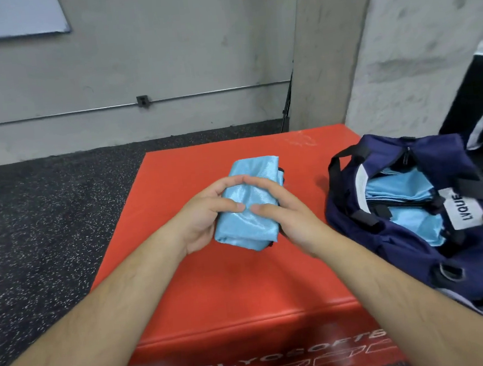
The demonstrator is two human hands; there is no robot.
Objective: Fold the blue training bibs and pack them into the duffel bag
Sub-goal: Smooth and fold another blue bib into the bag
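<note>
Bib [247, 220] folded small, left hand [205, 215] & right hand [286, 212] both curled round it, over red plyo box [215, 288]; duffel bag [389, 257] unzipped alongside, more bibs [397, 188] inside.

Red padded vinyl worktop [244, 285] (white lettering on its front), black speckled rubber floor [46, 216], grey concrete wall [163, 57] with thin metal conduit [80, 111].

The duffel bag [389, 257] is blurred and cut off at its right end
</note>
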